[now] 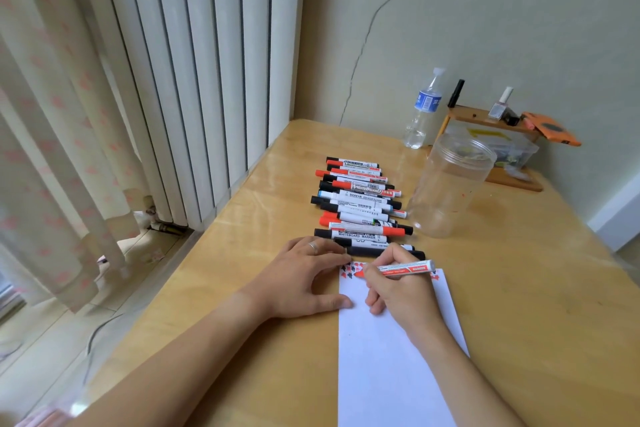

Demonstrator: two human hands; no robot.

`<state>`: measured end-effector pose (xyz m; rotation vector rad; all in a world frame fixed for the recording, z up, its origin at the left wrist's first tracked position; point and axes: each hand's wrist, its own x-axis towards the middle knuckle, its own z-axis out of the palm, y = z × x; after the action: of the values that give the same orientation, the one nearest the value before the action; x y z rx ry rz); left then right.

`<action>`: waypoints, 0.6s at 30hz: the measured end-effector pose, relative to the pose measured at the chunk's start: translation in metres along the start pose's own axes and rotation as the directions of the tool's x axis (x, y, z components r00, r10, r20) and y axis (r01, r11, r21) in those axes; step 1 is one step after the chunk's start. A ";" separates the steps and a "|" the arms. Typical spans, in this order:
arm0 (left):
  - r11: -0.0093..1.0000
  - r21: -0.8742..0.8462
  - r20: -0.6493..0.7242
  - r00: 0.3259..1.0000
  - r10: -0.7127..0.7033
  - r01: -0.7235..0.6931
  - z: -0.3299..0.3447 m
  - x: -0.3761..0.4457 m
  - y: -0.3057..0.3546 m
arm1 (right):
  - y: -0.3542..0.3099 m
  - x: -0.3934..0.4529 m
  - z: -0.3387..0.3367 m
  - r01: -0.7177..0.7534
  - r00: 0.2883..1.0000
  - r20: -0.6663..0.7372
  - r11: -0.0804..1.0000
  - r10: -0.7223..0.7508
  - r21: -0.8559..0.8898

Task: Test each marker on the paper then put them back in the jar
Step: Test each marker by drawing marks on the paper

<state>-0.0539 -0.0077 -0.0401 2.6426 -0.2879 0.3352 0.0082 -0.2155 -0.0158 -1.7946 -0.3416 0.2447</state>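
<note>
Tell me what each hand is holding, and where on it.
The right hand grips a red marker near its tip end. The left hand holds nothing; it rests on the paper's edge.

**A count of what is on the table**

Two hands are at work: the left hand [304,274] and the right hand [398,291]. One red marker [401,268] is in the right hand. One sheet of paper [384,357] lies under them, with a small cluster of red and black marks [349,270] at its top edge, too crowded to count. The row of markers [360,204] behind runs to roughly fifteen; they overlap, so I cannot fix the number. One clear jar [450,184]. One water bottle [424,111]. One small wooden shelf [491,121], bearing one nail polish bottle [500,104]. One ring [312,246], on the left hand.
</note>
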 end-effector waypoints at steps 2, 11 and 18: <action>1.000 -0.004 0.011 1.000 -0.001 0.001 -0.001 0.000 0.001 | 0.000 0.000 0.000 0.000 1.000 -0.003 1.000 0.000 0.000; 1.000 0.001 0.022 1.000 -0.012 0.012 -0.001 0.000 0.001 | 0.000 0.000 0.001 -0.007 1.000 -0.017 1.000 0.007 -0.007; 1.000 0.010 0.034 0.999 -0.025 0.025 -0.001 0.001 0.001 | 0.000 -0.001 0.001 -0.003 1.000 -0.004 1.000 0.003 -0.018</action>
<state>-0.0533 -0.0082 -0.0382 2.6611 -0.2648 0.2842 0.0068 -0.2153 -0.0158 -1.8133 -0.3396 0.2409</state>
